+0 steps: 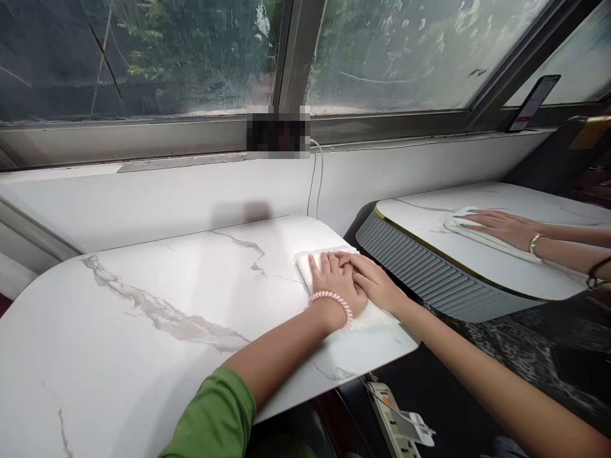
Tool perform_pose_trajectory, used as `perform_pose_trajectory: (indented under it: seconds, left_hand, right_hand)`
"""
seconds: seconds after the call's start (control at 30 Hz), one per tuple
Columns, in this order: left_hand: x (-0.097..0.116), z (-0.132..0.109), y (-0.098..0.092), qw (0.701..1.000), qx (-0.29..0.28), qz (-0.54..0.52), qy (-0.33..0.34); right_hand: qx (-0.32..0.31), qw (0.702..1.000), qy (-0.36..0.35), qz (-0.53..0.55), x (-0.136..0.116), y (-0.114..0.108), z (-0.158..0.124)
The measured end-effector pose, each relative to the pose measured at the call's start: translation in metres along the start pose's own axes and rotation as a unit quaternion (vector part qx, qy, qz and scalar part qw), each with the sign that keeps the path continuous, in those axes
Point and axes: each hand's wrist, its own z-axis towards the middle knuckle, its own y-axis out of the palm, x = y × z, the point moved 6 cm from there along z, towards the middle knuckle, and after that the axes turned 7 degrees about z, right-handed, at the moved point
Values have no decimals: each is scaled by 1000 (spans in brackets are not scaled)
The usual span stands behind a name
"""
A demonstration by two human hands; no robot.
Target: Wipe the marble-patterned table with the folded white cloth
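Observation:
A folded white cloth lies at the right end of a white marble-patterned table. My left hand, with a pink coiled band at the wrist, rests flat on the cloth, its fingers spread. Beside it and partly overlapping it, my right hand also presses on the cloth, fingers stretched out toward the left. Neither hand is wrapped around anything.
At a second marble-patterned table on the right, another person's hands lie on a white cloth. A phone leans at the window. Below the near table's edge is a power strip. A cable hangs down the wall.

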Motion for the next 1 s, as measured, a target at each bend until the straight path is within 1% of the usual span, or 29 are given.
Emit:
perform_pose_trajectory:
  seconds: [0.17, 0.43, 0.57, 0.7, 0.83, 0.93, 1.0]
  left_hand:
    - [-25, 32, -2, 1000, -3, 6, -24]
    - [-63, 90, 0, 997, 17, 19, -69]
    - [-79, 114, 1, 996, 20, 25, -84]
    - [-94, 137, 1, 996, 24, 29, -81]
    - [-106, 159, -1, 996, 22, 44, -71]
    - [-112, 168, 0, 996, 12, 54, -75]
    - [-112, 168, 0, 995, 15, 60, -76]
  right_hand:
    - [6, 1000, 8, 13, 21, 11, 38]
    - [-19, 999, 2, 40, 48, 26, 104]
    - [-29, 998, -7, 60, 60, 32, 131]
    - [-26, 999, 4, 47, 75, 36, 152]
    - [3, 999, 38, 20, 91, 40, 170]
    - [17, 998, 53, 9, 97, 41, 177]
    - [15, 999, 53, 0, 98, 42, 178]
